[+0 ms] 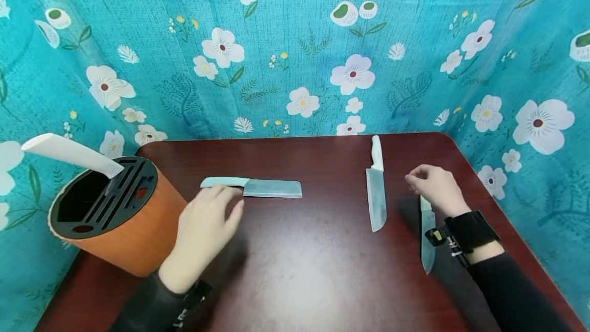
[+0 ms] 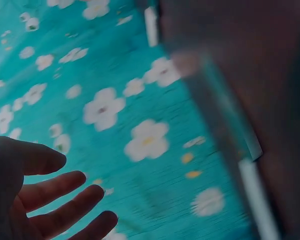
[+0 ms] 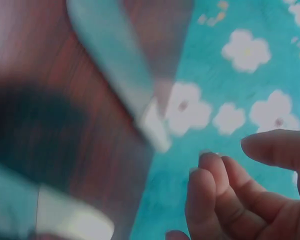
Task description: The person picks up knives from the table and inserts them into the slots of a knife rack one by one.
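A cleaver [image 1: 273, 188] with a pale handle lies crosswise on the dark table. My left hand [image 1: 205, 229] is over its handle end, the fingers loosely bent; in the left wrist view this hand [image 2: 60, 195] holds nothing and stands apart from the cleaver [image 2: 232, 107]. To the right, a white-handled knife [image 1: 376, 196] lies with its handle toward the back. My right hand [image 1: 435, 188] hovers above a second knife [image 1: 427, 245], partly covering its handle. Seen from the right wrist, the fingers [image 3: 200, 200] are loosely curled around nothing.
An orange-brown oval knife block [image 1: 152, 224] with a dark slotted top stands at the left. One white-handled knife [image 1: 69, 152] sticks up slanted from it. A blue-green flowered cloth [image 1: 295, 65] hangs behind and beside the table [image 1: 313, 270].
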The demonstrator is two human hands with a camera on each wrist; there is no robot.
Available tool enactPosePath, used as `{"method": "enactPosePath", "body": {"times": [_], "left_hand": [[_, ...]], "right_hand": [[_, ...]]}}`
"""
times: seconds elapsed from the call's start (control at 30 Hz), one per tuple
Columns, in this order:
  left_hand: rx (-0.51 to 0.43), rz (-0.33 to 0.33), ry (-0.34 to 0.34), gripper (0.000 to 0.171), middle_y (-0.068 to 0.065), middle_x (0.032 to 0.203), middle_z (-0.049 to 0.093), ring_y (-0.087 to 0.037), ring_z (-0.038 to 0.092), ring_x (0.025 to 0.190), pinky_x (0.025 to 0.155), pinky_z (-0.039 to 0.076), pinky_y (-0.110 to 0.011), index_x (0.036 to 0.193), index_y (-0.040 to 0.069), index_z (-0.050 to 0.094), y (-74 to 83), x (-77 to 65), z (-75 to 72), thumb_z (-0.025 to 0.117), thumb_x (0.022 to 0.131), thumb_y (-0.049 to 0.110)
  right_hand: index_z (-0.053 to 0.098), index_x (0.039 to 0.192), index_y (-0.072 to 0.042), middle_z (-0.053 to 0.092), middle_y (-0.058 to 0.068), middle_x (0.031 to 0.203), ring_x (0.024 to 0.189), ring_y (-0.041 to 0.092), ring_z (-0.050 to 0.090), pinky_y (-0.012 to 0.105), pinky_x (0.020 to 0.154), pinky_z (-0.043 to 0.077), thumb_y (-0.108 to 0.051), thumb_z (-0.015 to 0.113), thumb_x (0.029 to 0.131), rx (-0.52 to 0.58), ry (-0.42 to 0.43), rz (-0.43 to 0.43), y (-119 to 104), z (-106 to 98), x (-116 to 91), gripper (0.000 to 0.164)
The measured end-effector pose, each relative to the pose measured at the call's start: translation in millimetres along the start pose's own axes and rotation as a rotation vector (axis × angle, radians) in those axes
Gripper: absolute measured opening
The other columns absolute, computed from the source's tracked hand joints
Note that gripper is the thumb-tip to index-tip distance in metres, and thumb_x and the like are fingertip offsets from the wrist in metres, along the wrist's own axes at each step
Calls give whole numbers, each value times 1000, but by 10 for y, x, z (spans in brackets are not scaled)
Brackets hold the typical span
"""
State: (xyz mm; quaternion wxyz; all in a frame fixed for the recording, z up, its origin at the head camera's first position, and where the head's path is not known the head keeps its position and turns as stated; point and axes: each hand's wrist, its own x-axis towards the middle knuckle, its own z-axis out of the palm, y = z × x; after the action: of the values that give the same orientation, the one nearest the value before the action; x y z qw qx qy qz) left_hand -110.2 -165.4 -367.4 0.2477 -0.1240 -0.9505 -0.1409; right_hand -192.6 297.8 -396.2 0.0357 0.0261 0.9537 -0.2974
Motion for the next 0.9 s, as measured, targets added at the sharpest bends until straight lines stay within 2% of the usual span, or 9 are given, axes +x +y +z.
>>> {"method": "enactPosePath", "body": {"times": [0.13, 0.3, 0.4, 0.5, 0.63, 0.8, 0.9], "left_hand": [[-2, -45, -87, 18, -8, 101, 74, -27, 67, 85, 61, 55, -40, 104, 9, 75, -63, -130, 191, 74, 90, 20], [-31, -122, -180, 17, -6, 98, 73, -22, 63, 73, 53, 46, -31, 106, 12, 75, -128, -241, 355, 72, 91, 21], [-78, -197, -267, 19, -5, 99, 73, -15, 56, 63, 49, 41, -28, 108, 12, 74, -164, -288, 418, 70, 93, 23], [-116, -270, -330, 19, -4, 100, 73, -10, 52, 59, 48, 39, -27, 110, 13, 74, -192, -317, 462, 68, 95, 24], [-133, -305, -356, 19, -4, 98, 72, -9, 53, 60, 48, 39, -27, 110, 14, 73, -208, -345, 510, 67, 95, 24], [-131, -322, -368, 21, -6, 98, 73, -10, 52, 59, 47, 39, -27, 112, 13, 73, -191, -397, 568, 68, 95, 24], [-124, -336, -387, 22, -7, 100, 73, -12, 54, 60, 48, 39, -28, 113, 13, 73, -176, -424, 595, 68, 95, 25]], "right_hand": [[62, 123, 0, 72, 24, 108, 90, 30, 68, 34, 66, 49, -40, 53, 102, -64, -20, 68, 175, -93, 152, 46], [51, 126, 6, 63, 29, 113, 91, 36, 63, 40, 65, 48, -44, 54, 100, -156, -49, 168, 391, -123, 264, 56], [50, 115, 8, 62, 25, 96, 81, 33, 61, 40, 63, 45, -48, 55, 98, -192, -97, 232, 494, -84, 293, 58], [56, 97, 4, 62, 16, 78, 71, 26, 58, 39, 60, 42, -51, 56, 96, -215, -153, 283, 581, -28, 318, 56], [58, 80, -4, 60, 10, 69, 66, 23, 56, 37, 60, 41, -56, 57, 94, -229, -200, 323, 676, 23, 347, 54], [55, 81, -4, 55, 9, 69, 67, 23, 53, 35, 59, 40, -59, 61, 90, -215, -198, 322, 747, 51, 388, 56], [56, 85, -2, 57, 9, 70, 67, 23, 55, 34, 58, 41, -59, 63, 89, -186, -180, 321, 772, 54, 398, 57]]}}
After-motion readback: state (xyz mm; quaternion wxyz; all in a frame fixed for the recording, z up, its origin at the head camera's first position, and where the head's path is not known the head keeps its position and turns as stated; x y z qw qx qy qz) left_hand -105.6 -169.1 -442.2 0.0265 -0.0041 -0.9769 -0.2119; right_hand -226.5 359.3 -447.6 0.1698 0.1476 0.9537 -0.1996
